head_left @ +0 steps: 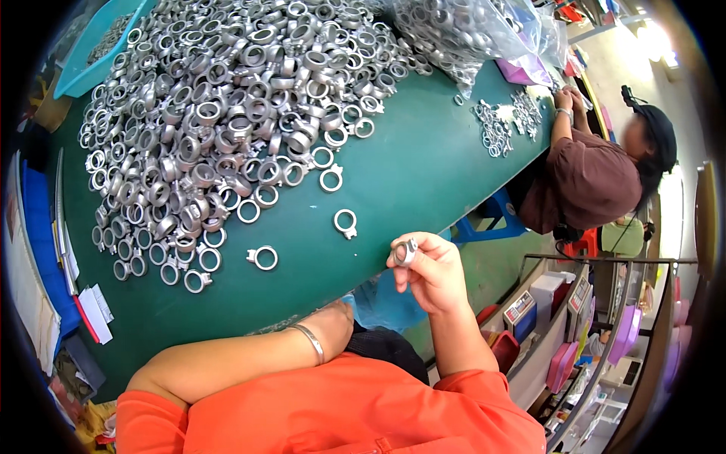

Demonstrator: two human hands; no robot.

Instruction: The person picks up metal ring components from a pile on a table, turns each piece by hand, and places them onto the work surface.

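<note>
In my raised right hand (435,276), a small grey metal ring clamp (411,250) is pinched between thumb and fingers, just off the table's near edge. My left hand (333,325) rests low by that edge, a bracelet on its wrist; its fingers are hidden from sight. A large heap of similar metal rings (227,113) covers the far left of the green table (393,166). Two rings lie apart from the heap: one single ring (345,223) nearest my right hand and another ring (263,258) further left.
A clear bag of rings (446,38) stands at the back, near a turquoise basin (79,64) at far left. Smaller ring piles (495,129) lie before a seated co-worker (590,174) on the right. Below are a blue stool (495,219) and shelves with scales (522,314).
</note>
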